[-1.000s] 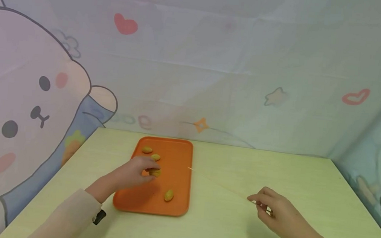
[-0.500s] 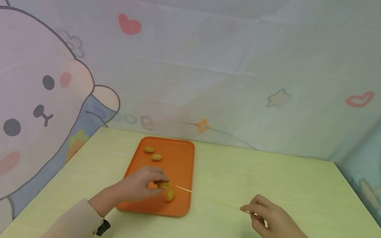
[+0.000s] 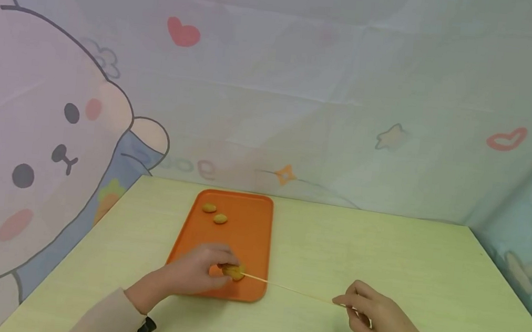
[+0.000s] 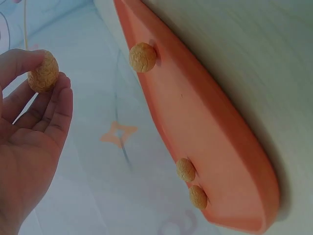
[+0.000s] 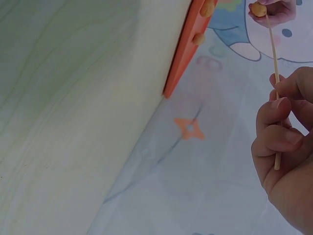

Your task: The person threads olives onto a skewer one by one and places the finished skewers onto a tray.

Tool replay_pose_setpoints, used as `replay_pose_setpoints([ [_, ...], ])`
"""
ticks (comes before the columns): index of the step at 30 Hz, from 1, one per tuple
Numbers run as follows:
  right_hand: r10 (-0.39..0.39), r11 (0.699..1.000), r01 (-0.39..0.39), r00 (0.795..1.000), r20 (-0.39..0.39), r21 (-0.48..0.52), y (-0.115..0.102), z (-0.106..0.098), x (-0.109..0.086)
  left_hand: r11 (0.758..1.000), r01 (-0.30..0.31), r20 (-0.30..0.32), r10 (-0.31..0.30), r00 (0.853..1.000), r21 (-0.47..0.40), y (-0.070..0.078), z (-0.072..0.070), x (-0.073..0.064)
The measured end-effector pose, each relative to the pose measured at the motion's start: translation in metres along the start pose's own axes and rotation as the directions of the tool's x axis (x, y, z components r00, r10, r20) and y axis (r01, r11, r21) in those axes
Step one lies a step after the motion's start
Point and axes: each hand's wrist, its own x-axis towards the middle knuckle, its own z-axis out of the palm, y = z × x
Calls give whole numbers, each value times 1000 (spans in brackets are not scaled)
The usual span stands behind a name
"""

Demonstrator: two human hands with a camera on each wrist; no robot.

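My left hand [image 3: 202, 271] pinches a wrinkled golden-brown ball [image 4: 45, 72] between thumb and fingertips, above the orange tray [image 3: 245, 243] in the head view. My right hand [image 3: 378, 318], to the right of the tray, grips a thin bamboo skewer [image 3: 290, 289] by its rear part, with fingers and thumb round it. The skewer points left, and its front end meets the held ball; its tip is hidden there. Three similar balls lie on the tray: one ball [image 4: 143, 58] near its front, overlapped by the held ball in the head view, and two, including this ball [image 3: 220, 219], at the back left.
The tray lies left of centre on a pale yellow-green table [image 3: 381, 255]. Behind the table hangs a printed cloth [image 3: 273, 82] with a cartoon bear and hearts. A dark strap piece [image 3: 144, 328] sits under the left sleeve [image 3: 108, 313].
My left hand has moved right and toward the front with its ball. My right hand has come slightly left and down, and the skewer's front end has gone from apart to meeting the ball.
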Motion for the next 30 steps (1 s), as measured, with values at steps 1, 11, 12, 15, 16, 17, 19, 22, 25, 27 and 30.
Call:
replay_pose_setpoints([
  [1, -1, 1000, 1, 1000, -1, -8, 0, 0, -1, 1000, 2, 3, -2, 1000, -2, 0, 1, 0],
  [11, 22, 1000, -22, 1000, 10, -15, -1, -1, -2, 1000, -14, 18, 14, 1000, -6, 4, 5, -1],
  [12, 28, 1000, -28, 1000, 13, -13, -1, -1, -2, 1000, -16, 20, 16, 1000, -8, 5, 6, -2],
  [15, 47, 999, -47, 999, 25, 1, -2, -2, -1, 1000, -14, 27, 15, 1000, -14, 6, 6, -2],
  [16, 53, 999, -53, 998, 30, 11, -2, -2, -1, 1000, -19, 27, 20, 999, -14, 6, 7, -3],
  [17, 54, 998, -55, 998, 33, 18, -2, -1, -2, 1000, -24, 27, 25, 999, -15, 7, 7, -3],
  [19, 50, 998, -51, 998, 34, 33, -2, -1, -2, 999, -31, 26, 31, 999, -16, 8, 7, -3],
  [22, 13, 999, -14, 1000, 17, 47, -1, 0, -3, 999, -46, 25, 46, 999, -20, 9, 8, -3],
  [25, -29, 998, 29, 1000, -5, 53, 0, 2, -3, 999, -47, 27, 47, 999, -24, 11, 8, -2],
  [27, -45, 997, 46, 999, -11, 59, 1, 3, -2, 999, -44, 29, 45, 999, -24, 11, 8, -2],
  [30, -46, 996, 46, 999, -9, 70, 1, 2, -2, 999, -47, 32, 48, 998, -23, 12, 8, -2],
])
